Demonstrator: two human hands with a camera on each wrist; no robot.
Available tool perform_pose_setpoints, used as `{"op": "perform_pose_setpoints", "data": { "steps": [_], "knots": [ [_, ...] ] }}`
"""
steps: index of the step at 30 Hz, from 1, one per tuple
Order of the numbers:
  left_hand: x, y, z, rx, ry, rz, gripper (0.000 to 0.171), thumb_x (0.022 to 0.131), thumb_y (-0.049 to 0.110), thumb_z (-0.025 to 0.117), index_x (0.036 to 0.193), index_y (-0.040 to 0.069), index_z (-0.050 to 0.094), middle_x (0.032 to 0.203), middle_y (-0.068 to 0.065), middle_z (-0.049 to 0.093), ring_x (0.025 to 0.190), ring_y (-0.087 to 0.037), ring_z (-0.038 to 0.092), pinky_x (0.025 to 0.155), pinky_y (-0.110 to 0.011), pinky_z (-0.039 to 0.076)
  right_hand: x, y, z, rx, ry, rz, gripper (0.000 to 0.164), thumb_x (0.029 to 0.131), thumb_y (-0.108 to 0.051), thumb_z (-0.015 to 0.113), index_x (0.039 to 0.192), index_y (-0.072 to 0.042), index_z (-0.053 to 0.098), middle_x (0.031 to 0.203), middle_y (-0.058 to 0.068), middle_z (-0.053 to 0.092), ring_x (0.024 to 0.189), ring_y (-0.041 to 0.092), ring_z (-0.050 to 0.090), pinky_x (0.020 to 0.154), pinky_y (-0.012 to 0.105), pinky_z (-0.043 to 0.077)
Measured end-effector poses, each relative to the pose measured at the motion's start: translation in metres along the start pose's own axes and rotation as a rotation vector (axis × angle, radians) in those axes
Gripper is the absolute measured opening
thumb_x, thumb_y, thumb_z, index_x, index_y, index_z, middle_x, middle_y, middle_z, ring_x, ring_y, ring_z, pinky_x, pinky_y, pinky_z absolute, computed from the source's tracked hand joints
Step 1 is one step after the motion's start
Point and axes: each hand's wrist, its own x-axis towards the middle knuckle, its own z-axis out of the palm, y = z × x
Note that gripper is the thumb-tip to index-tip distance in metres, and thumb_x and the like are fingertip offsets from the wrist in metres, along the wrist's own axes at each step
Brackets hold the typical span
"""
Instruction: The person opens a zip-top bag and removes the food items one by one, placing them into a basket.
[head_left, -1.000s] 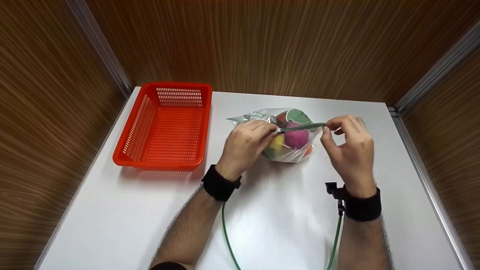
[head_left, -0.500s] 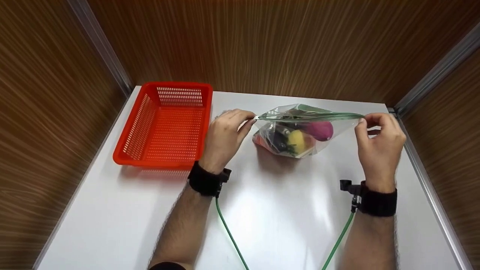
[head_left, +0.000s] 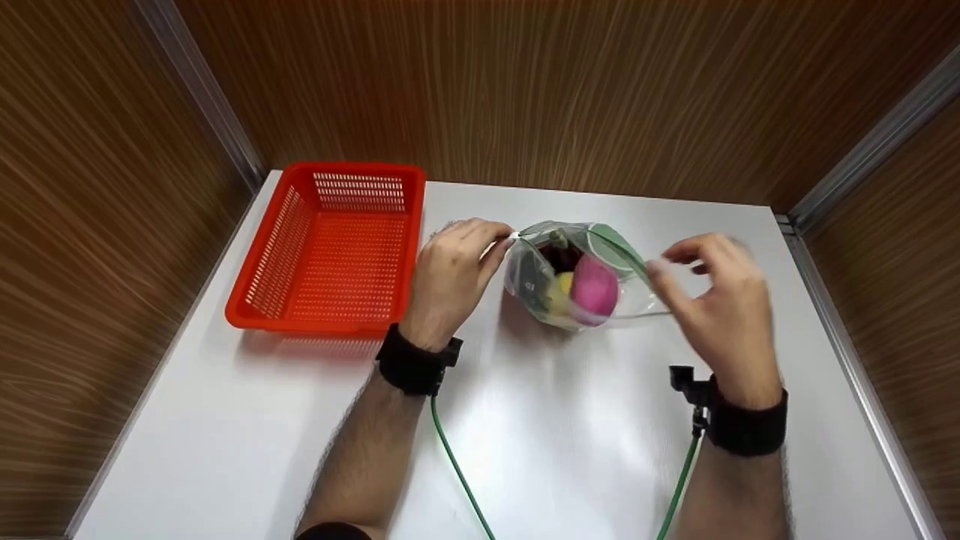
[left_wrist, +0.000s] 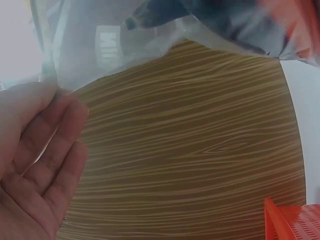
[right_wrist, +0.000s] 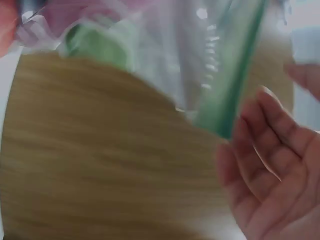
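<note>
A clear zip bag (head_left: 534, 283) with a green closure strip stands right of the basket, its mouth gaping. Inside show a round magenta thing (head_left: 595, 291), a yellow thing (head_left: 562, 283) and a dark one with a stem. My left hand (head_left: 454, 274) pinches the bag's upper left corner at the white end of the strip. In the left wrist view, thumb and fingertips meet on that corner. My right hand (head_left: 721, 300) is beside the right end of the strip. In the right wrist view its thumb stands apart from the fingers, which are right at the green strip (right_wrist: 244, 75).
A red plastic basket (head_left: 322, 325) with slotted walls stands at the left of the white table (head_left: 547, 450). Wood-patterned panels (head_left: 525, 90) enclose the back and both sides. Green cables (head_left: 459, 469) hang from both wrist cameras.
Both hands first spread apart, stretching the strip taut. Since then the right hand has moved left and loosened, and the bag's mouth has opened, while the left hand keeps its corner.
</note>
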Motion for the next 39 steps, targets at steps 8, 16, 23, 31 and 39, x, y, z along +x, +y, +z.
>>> {"op": "perform_pose_setpoints", "data": {
  "steps": [8, 16, 23, 31, 39],
  "knots": [
    [-0.001, -0.001, 0.001, 0.021, 0.001, -0.008, 0.019, 0.116, 0.024, 0.077, 0.124, 0.011, 0.088, 0.119, -0.006, 0.091, 0.112, -0.026, 0.086, 0.103, -0.045, 0.07, -0.001, -0.01, 0.026, -0.12, -0.171, 0.044, 0.029, 0.105, -0.018, 0.09, 0.129, -0.003, 0.081, 0.116, 0.017, 0.082, 0.11, 0.037, 0.077, 0.084, 0.047, 0.056],
    [-0.001, 0.001, -0.002, 0.02, -0.017, 0.0, 0.017, 0.114, 0.024, 0.079, 0.122, 0.012, 0.088, 0.119, -0.005, 0.091, 0.113, -0.026, 0.086, 0.103, -0.045, 0.07, 0.005, -0.006, 0.028, 0.051, -0.092, 0.152, 0.013, 0.113, -0.008, 0.077, 0.114, 0.003, 0.084, 0.106, 0.021, 0.085, 0.091, 0.011, 0.076, 0.074, 0.001, 0.045],
    [-0.006, 0.01, -0.005, 0.03, -0.055, 0.086, 0.02, 0.105, 0.023, 0.089, 0.123, 0.012, 0.088, 0.117, -0.002, 0.091, 0.11, -0.024, 0.086, 0.1, -0.043, 0.07, 0.004, -0.014, 0.03, 0.263, 0.083, 0.165, 0.018, 0.113, -0.006, 0.075, 0.112, 0.011, 0.079, 0.091, 0.003, 0.076, 0.074, -0.009, 0.068, 0.068, 0.007, 0.053],
    [-0.015, 0.043, -0.006, -0.141, -0.089, 0.305, 0.018, 0.108, 0.019, 0.086, 0.123, 0.01, 0.088, 0.119, -0.003, 0.091, 0.115, -0.022, 0.086, 0.105, -0.042, 0.07, 0.003, -0.018, 0.032, 0.274, 0.177, 0.174, 0.019, 0.112, -0.006, 0.076, 0.113, 0.012, 0.08, 0.098, -0.004, 0.078, 0.085, -0.006, 0.071, 0.074, 0.008, 0.055],
    [-0.024, 0.062, 0.006, -0.249, -0.205, 0.365, 0.022, 0.107, 0.006, 0.084, 0.128, 0.008, 0.088, 0.122, -0.004, 0.091, 0.118, -0.022, 0.086, 0.112, -0.034, 0.068, 0.003, -0.02, 0.033, 0.273, 0.178, 0.157, 0.02, 0.113, -0.007, 0.076, 0.113, 0.013, 0.08, 0.1, 0.009, 0.08, 0.087, -0.006, 0.072, 0.076, 0.007, 0.056]
  ]
}}
